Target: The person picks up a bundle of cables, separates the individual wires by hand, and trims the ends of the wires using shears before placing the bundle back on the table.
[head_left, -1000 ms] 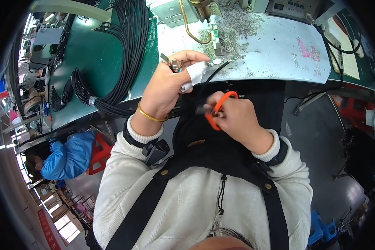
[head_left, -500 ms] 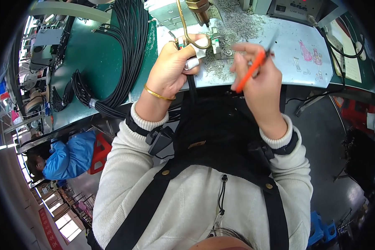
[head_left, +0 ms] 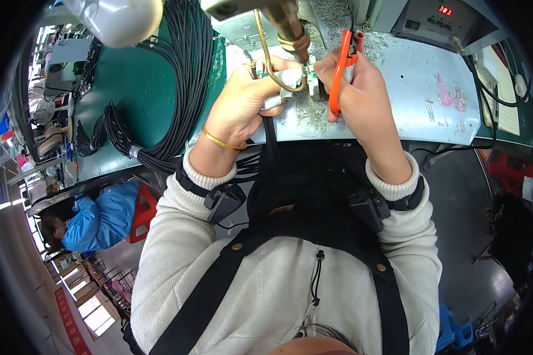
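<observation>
My left hand [head_left: 237,103] is closed round the end of a black cable [head_left: 270,133], with small coloured wires showing by the thumb. White wrapping covers some of its fingertips. My right hand [head_left: 364,89] keeps a pair of orange-handled pliers [head_left: 339,77] in its grip; their jaws are hard to make out. Its thumb and forefinger come together beside a small metal fixture [head_left: 314,89]; anything between those fingertips is too small to tell. Over the fixture hangs a brass-coloured nozzle [head_left: 294,41], and a bent brass tube [head_left: 265,50] curves down by my left fingers.
Many small metal bits [head_left: 331,23] lie scattered on the metal plate [head_left: 397,112]. Bundled black cables [head_left: 180,77] lie to the left on a green mat [head_left: 124,77]. A control box [head_left: 429,23] stands back right; a person in blue [head_left: 103,219] sits at left.
My right hand has moved left and up to the fixture, and the pliers have swung more upright. The nozzle sits lower in view. A pale rounded object has entered at the top left.
</observation>
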Demonstrator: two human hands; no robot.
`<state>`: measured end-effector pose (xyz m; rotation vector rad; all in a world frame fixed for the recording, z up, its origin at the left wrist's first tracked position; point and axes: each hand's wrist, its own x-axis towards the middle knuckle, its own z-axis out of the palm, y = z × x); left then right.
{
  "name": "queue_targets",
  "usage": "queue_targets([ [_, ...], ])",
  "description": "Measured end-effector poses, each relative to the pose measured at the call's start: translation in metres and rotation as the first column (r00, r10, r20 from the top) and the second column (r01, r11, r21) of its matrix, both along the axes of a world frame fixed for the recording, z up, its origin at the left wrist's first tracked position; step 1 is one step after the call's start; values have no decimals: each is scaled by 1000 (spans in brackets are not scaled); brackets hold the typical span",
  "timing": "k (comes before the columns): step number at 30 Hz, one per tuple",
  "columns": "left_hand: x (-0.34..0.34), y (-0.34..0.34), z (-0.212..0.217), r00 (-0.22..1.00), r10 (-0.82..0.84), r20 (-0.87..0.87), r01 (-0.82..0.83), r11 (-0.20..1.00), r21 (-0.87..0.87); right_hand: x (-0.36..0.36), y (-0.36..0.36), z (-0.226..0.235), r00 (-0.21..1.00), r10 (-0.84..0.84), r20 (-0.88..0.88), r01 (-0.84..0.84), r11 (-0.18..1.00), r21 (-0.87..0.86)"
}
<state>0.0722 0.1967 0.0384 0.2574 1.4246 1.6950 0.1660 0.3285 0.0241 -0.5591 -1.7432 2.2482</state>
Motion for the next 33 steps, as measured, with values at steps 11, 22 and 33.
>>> queue_targets([
  [11,12,2,2,980,112,-163,-124,990,-66,1,0,-2,1000,2,-12,-3,999,-41],
  [22,26,-9,11,982,103,-156,-109,993,-31,16,-5,0,994,64,-94,-66,998,-16],
  [33,49,-24,8,939,115,-325,-173,972,-157,50,-17,-7,998,32,-57,-15,961,277],
])
